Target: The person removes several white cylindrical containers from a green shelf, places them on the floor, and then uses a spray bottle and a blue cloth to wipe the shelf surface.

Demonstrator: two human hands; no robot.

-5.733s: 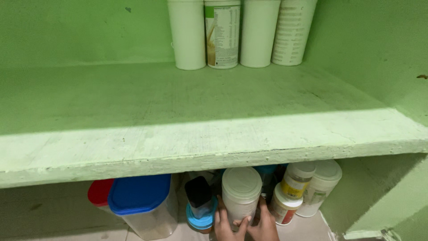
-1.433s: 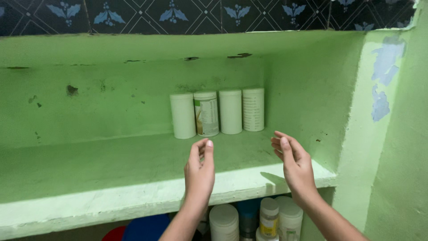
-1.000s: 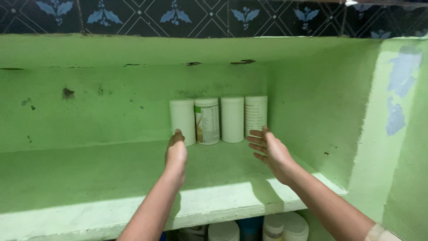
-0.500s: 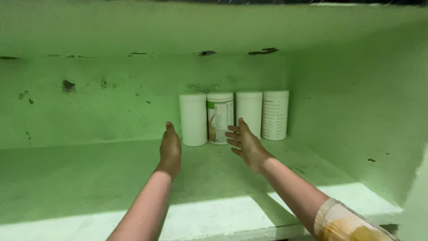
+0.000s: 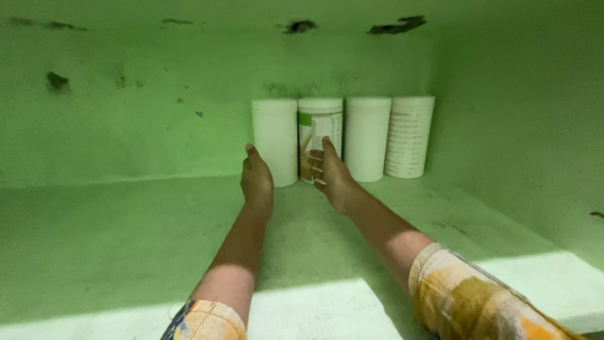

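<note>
Green everywhere: a painted concrete shelf (image 5: 126, 239), chipped in spots on the back wall (image 5: 126, 126), and at the far end a row of four tall white canisters standing upright, side by side against that wall. Both arms are stretched deep in. The left hand (image 5: 257, 181) is open, fingers together and pointing forward, its tips just short of the plain white canister (image 5: 275, 141) at the left of the row; I cannot tell whether they touch it. The right hand (image 5: 332, 175) is open too, fingers loosely spread, lying right in front of the labelled canister (image 5: 319, 135), the second one, with the green band and picture on its wrap, and partly covering its base. Nothing is gripped by either hand. Further right stand another plain white canister (image 5: 367, 138) and the printed canister (image 5: 409, 135), well clear of the fingers. How would these handle? Stiff plastic tubs by the look of them, smooth-sided and probably a bit slippery, and whether heavy or light depends on how full they are, which is hidden. They are wide, so a wrap around the mid-body would likely hold best, palm against the side, or two hands either side. Printed sleeves (image 5: 465, 302) show at the near edge.
</note>
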